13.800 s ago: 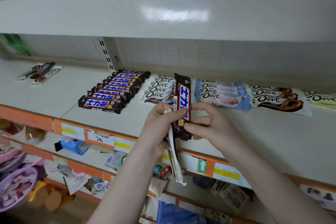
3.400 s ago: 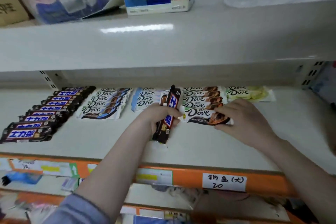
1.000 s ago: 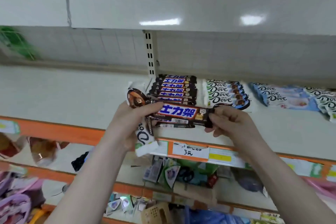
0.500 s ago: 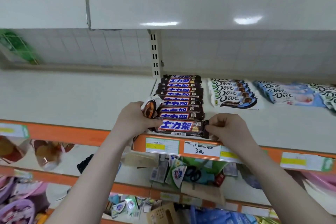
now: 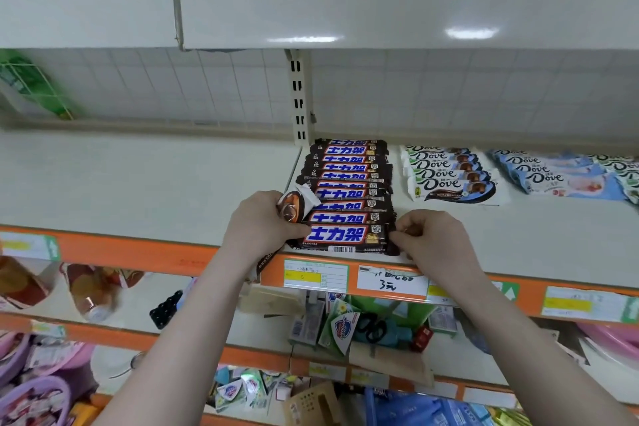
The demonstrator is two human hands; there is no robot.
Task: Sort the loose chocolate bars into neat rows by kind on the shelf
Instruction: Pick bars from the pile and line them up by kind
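Observation:
A brown Snickers bar (image 5: 340,237) lies at the front of a row of Snickers bars (image 5: 347,176) on the white shelf (image 5: 155,190). My right hand (image 5: 428,235) pinches its right end. My left hand (image 5: 257,225) grips a white Dove bar (image 5: 294,206) and its thumb touches the Snickers bar's left end. Right of the row lie a row of white Dove bars (image 5: 449,173) and a row of blue Dove bars (image 5: 556,173).
The shelf's orange front edge (image 5: 138,251) carries price labels (image 5: 390,280). A slotted upright (image 5: 298,97) stands behind the Snickers row. The upper shelf (image 5: 380,7) hangs low overhead. Lower shelves hold mixed goods and a soap packet (image 5: 340,328).
The Snickers bar came down from the air onto the shelf's front edge, at the front of its row. Both hands followed it and stay at its ends.

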